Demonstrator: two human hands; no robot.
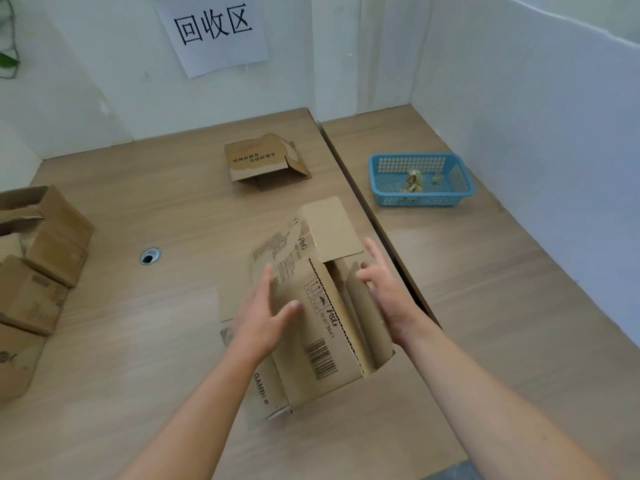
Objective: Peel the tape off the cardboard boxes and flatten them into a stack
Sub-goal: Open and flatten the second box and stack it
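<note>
P&G box [311, 327] sits mid-worktop [138, 341] just in front of the person, flaps open, part-collapsed; left hand [266, 317] & right hand [384, 289] both open, spread either side, left prob. touching the top panel, right just off the flap. Looks light, empty corrugated: stiff along panels, folds easy at creases, so best hold is opposite side walls w/ flat palms, then press down. Plenty of bare room left & toward the flattened box [263, 161]; worktop seam [363, 209] close on right, blue basket [420, 180] beyond, unopened boxes [38, 258] far left.

Two bare forearms, no sleeves, left hand [266, 315] and right hand [388, 289] ungloved — no rings, no watch
</note>
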